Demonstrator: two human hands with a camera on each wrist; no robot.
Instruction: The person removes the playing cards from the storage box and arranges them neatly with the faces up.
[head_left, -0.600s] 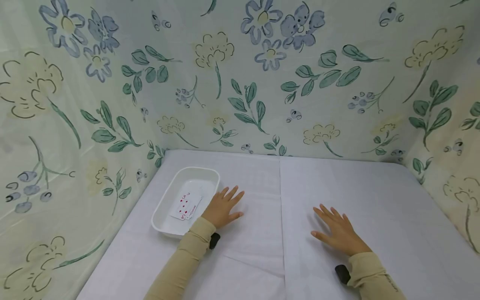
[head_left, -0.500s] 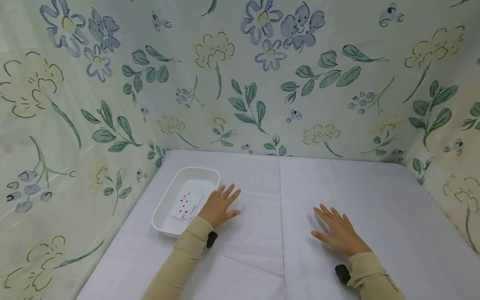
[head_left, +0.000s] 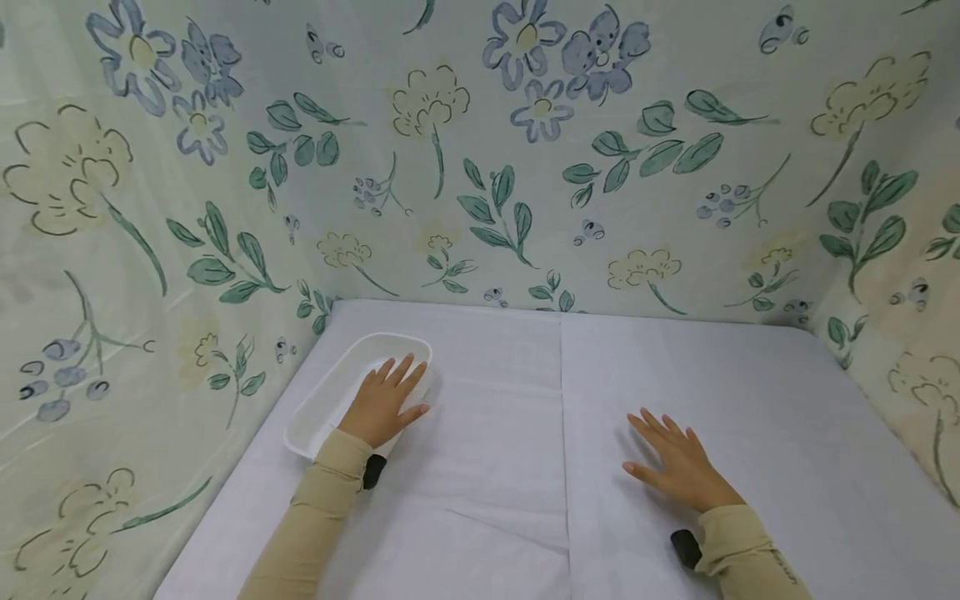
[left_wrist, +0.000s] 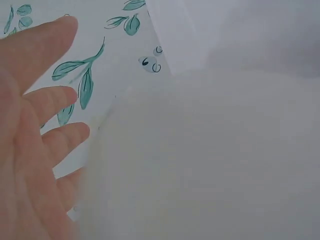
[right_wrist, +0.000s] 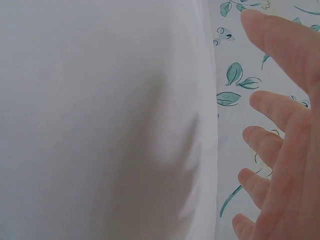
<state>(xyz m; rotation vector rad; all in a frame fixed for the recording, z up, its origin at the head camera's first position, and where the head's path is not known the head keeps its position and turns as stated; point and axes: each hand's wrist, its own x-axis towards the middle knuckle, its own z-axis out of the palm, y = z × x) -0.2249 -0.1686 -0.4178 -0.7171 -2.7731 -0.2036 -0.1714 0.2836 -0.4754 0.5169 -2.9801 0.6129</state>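
A white tray (head_left: 321,393) stands at the left of the cloth-covered table. My left hand (head_left: 380,404) lies over its right side, fingers straight and spread, thumb pointing right. The hand and forearm hide most of what is in the tray, with only a pale card edge (head_left: 331,429) showing beside the wrist. In the left wrist view, a pale blurred surface fills the space beside the straight fingers. My right hand (head_left: 671,462) hovers over the right half of the table, fingers spread, holding nothing; its shadow falls on the cloth in the right wrist view.
White cloth (head_left: 487,467) covers the table, with a fold line down the middle. Floral curtains (head_left: 480,167) enclose the back and both sides. A small black device (head_left: 373,472) is strapped at the left wrist, and another black device (head_left: 685,548) at the right.
My left hand has moved left, from beside the tray's right rim to over it. The tray has shifted slightly left, and the playing cards in it are now covered. My right hand stays put.
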